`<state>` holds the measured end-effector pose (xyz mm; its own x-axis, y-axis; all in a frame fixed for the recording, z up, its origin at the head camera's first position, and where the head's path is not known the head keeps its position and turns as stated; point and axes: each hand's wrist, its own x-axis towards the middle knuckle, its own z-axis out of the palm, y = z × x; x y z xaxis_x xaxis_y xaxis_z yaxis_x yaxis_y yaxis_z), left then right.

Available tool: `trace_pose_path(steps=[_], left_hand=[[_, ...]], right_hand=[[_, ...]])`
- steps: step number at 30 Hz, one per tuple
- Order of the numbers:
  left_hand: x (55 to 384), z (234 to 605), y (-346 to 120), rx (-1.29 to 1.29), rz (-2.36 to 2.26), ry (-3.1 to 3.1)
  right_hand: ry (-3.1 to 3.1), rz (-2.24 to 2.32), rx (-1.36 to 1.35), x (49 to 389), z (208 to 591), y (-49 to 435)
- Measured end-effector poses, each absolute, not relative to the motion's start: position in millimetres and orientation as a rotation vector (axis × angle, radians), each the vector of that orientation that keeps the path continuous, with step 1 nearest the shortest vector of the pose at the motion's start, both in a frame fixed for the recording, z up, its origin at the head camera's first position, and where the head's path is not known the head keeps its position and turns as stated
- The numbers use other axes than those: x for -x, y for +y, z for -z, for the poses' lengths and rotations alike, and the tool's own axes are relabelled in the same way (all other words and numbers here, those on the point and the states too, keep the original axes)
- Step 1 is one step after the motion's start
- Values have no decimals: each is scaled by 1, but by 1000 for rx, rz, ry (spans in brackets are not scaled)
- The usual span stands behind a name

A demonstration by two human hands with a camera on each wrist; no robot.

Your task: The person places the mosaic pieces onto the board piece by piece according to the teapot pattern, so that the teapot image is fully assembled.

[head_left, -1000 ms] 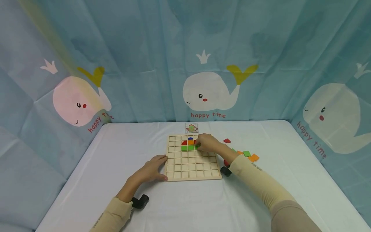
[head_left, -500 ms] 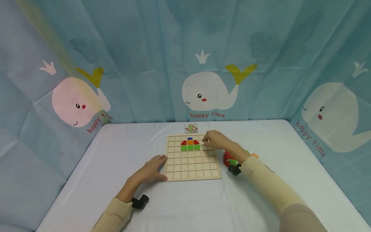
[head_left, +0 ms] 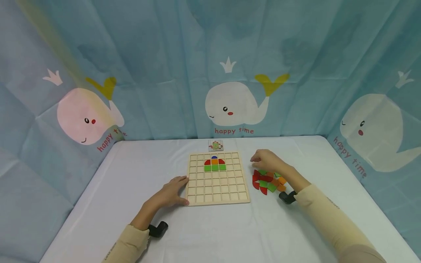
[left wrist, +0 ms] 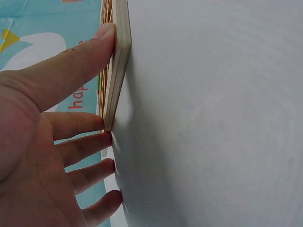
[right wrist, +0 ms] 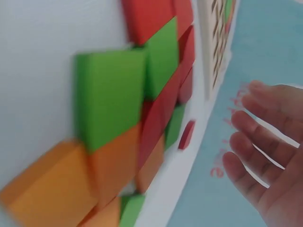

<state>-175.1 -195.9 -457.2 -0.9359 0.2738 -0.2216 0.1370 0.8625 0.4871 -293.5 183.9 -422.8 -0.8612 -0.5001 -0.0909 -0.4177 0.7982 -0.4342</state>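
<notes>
A wooden grid board (head_left: 215, 190) lies on the white table. Near its far side sit a blue piece (head_left: 214, 157), an orange square (head_left: 215, 161), red curved pieces (head_left: 207, 162) on both sides and a row of green squares (head_left: 215, 168). My left hand (head_left: 171, 191) rests with spread fingers along the board's left edge; in the left wrist view its thumb (left wrist: 90, 59) touches the edge. Right of the board, my right hand (head_left: 268, 160) hovers over loose coloured tiles (head_left: 272, 186). Its relaxed fingers (right wrist: 246, 125) hold nothing in the right wrist view.
A small pattern card (head_left: 215, 145) lies beyond the board. Green (right wrist: 116, 99), orange (right wrist: 52, 184) and red tiles (right wrist: 147, 19) overlap in the pile. A blue curtain (head_left: 158, 109) with printed whales surrounds the table (head_left: 210, 233). Black wrist cameras (head_left: 158, 229) sit at both wrists.
My right hand has left a green square at the right of the row and moved right, off the board to the loose tiles. My left hand has stayed at the board's edge.
</notes>
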Motion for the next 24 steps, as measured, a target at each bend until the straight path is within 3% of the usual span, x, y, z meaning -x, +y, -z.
trace_pose_path(steps=[24], left_hand=[[175,458,-196,-304,-695,2753]], right_hand=[[2730,585,477,286,443,238]])
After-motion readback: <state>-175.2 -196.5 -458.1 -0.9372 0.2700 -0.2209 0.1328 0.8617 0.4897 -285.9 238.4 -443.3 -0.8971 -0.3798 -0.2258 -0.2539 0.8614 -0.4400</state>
